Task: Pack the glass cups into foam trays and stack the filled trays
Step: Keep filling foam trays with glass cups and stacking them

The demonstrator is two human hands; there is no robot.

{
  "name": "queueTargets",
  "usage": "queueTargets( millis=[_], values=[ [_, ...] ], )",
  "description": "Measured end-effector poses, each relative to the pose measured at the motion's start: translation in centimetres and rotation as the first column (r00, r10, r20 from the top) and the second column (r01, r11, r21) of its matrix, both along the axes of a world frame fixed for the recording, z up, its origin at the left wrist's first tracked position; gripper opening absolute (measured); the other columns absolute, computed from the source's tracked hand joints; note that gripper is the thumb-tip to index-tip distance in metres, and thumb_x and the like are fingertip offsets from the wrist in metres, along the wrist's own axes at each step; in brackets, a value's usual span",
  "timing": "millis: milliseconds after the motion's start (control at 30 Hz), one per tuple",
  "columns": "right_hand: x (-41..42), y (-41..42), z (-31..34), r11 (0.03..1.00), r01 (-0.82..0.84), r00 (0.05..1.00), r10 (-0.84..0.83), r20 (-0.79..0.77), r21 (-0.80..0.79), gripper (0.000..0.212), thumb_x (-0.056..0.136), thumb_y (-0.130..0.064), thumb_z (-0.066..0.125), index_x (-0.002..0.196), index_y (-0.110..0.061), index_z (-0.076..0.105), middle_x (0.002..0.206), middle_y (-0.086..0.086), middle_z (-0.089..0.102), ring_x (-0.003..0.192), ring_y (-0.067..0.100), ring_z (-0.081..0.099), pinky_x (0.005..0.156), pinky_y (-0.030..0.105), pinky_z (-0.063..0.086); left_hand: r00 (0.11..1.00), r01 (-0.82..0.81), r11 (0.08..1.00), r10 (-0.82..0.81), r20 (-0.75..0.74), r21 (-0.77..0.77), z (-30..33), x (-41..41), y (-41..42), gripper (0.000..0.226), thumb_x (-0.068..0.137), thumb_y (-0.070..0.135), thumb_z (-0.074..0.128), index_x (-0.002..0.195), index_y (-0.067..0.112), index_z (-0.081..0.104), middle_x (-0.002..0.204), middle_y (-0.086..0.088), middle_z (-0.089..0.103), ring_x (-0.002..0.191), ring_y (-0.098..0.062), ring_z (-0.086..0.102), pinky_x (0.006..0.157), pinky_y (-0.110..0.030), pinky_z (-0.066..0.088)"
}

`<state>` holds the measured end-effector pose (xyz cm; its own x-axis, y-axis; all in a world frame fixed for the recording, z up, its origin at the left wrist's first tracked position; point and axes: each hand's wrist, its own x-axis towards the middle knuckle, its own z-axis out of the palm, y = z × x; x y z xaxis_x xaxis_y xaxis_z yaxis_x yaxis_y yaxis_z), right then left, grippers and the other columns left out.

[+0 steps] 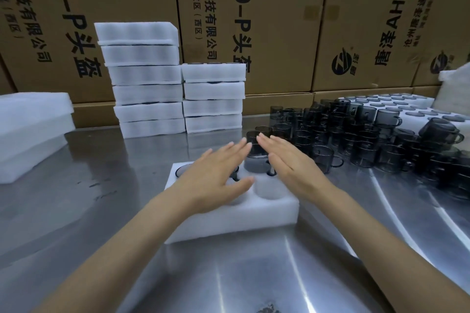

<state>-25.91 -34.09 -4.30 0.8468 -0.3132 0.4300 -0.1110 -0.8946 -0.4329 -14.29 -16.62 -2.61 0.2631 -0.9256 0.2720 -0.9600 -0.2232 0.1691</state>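
Smoky glass cups (356, 140), crowded at right of centre in the head view, look brittle and slick, so we would lift each by its body into the foam tray (229, 213) at centre, over which our left hand (216, 175) and right hand (287, 162) hover flat-fingered, holding nothing.

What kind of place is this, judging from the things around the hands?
Probably a packing area in a warehouse or factory: large brown cardboard cartons form the back wall, stacks of white foam trays stand on a steel worktable, and many dark smoky glass cups wait beside them.
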Motion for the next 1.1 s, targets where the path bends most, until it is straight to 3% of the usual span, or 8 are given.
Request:
queueTargets(
  millis=[200, 333, 600, 667, 767, 867, 967, 1100],
  values=[
    [0.2, -0.3, -0.3, 0.999, 0.048, 0.979, -0.051, -0.197, -0.019, 0.045, 0.101, -0.027, 0.027, 0.146, -0.031, 0.033, 0.152, -0.021, 0.026, 0.141, -0.003, 0.016, 0.110, 0.023, 0.016, 0.990, -0.030, 0.996, 0.040, -0.137, 0.080, -1.2, 0.1, -1.5, 0.057, 0.097, 0.045, 0.037, 0.149, 0.033, 0.019, 0.156, 0.020, 0.012, 0.143, 0.001, 0.005, 0.115, -0.029, 0.001],
    [0.3, -0.3, -0.5, 0.999, 0.017, 0.970, -0.009, -0.245, 0.028, 0.045, 0.102, -0.027, 0.027, 0.146, -0.032, 0.032, 0.153, -0.023, 0.022, 0.141, -0.001, 0.015, 0.112, 0.027, 0.016, 0.993, -0.046, 0.994, 0.057, -0.103, 0.104, -1.0, 0.2, -1.3, 0.057, 0.091, 0.050, 0.035, 0.145, 0.033, 0.031, 0.151, 0.017, 0.030, 0.143, -0.003, 0.012, 0.116, -0.036, 0.005],
    [0.2, -1.3, -1.5, 0.951, -0.078, 0.980, 0.129, -0.153, 0.301, 0.049, 0.097, -0.011, 0.038, 0.142, -0.029, 0.042, 0.154, -0.017, 0.021, 0.141, 0.000, 0.019, 0.116, 0.024, 0.014, 1.000, -0.003, 0.999, 0.003, 0.006, 0.040, -1.7, -0.5, -1.2, 0.055, 0.096, 0.050, 0.029, 0.148, 0.032, 0.027, 0.155, 0.017, 0.021, 0.142, -0.005, 0.014, 0.106, -0.019, 0.004],
    [0.2, -1.4, -1.8, 0.947, -0.098, 0.980, 0.145, -0.137, 0.306, 0.047, 0.098, -0.013, 0.037, 0.141, -0.029, 0.043, 0.153, -0.019, 0.022, 0.139, -0.003, 0.019, 0.113, 0.020, 0.014, 1.000, 0.001, 0.999, -0.001, -0.004, 0.049, -1.6, -0.5, -1.3, 0.060, 0.090, 0.053, 0.025, 0.146, 0.033, 0.030, 0.153, 0.018, 0.024, 0.142, -0.004, 0.016, 0.109, -0.022, 0.006],
    [0.4, -1.1, -2.2, 0.949, -0.096, 0.988, 0.129, -0.090, 0.300, 0.041, 0.101, -0.019, 0.034, 0.139, -0.029, 0.046, 0.149, -0.020, 0.027, 0.138, -0.003, 0.020, 0.114, 0.022, 0.014, 0.999, -0.009, 0.999, 0.011, -0.053, 0.035, -1.4, -0.3, -1.3, 0.049, 0.096, 0.046, 0.037, 0.143, 0.035, 0.037, 0.151, 0.020, 0.030, 0.140, -0.002, 0.019, 0.113, -0.030, 0.011],
    [0.4, -1.1, -2.5, 0.980, 0.047, 0.994, -0.065, 0.090, 0.195, 0.039, 0.101, -0.026, 0.036, 0.137, -0.026, 0.049, 0.145, -0.014, 0.041, 0.135, 0.006, 0.034, 0.110, 0.031, 0.028, 0.999, -0.013, 1.000, 0.014, -0.044, 0.022, -1.7, -0.3, -1.2, 0.049, 0.095, 0.047, 0.035, 0.143, 0.035, 0.036, 0.150, 0.020, 0.031, 0.140, -0.002, 0.019, 0.110, -0.025, 0.010],
    [-0.3, -2.5, -2.5, 0.935, 0.343, 0.908, -0.354, 0.225, 0.090, 0.043, 0.099, -0.028, 0.040, 0.141, -0.021, 0.044, 0.145, -0.006, 0.044, 0.134, 0.014, 0.035, 0.105, 0.034, 0.032, 0.999, -0.011, 0.998, 0.008, -0.046, -0.059, -2.0, -0.7, -1.0, 0.048, 0.095, 0.045, 0.035, 0.142, 0.033, 0.039, 0.145, 0.017, 0.041, 0.137, -0.003, 0.026, 0.110, -0.025, 0.015],
    [-1.5, -5.3, -3.5, 0.776, 0.629, 0.776, -0.630, 0.017, 0.058, 0.052, 0.097, -0.028, 0.044, 0.145, -0.012, 0.032, 0.155, 0.006, 0.024, 0.140, 0.026, 0.019, 0.110, 0.045, 0.027, 0.999, -0.029, 0.962, 0.024, -0.021, -0.272, -1.5, -1.3, -0.3, 0.043, 0.092, 0.040, 0.040, 0.132, 0.031, 0.052, 0.122, 0.020, 0.058, 0.121, -0.004, 0.045, 0.105, -0.031, 0.031]
  ],
)
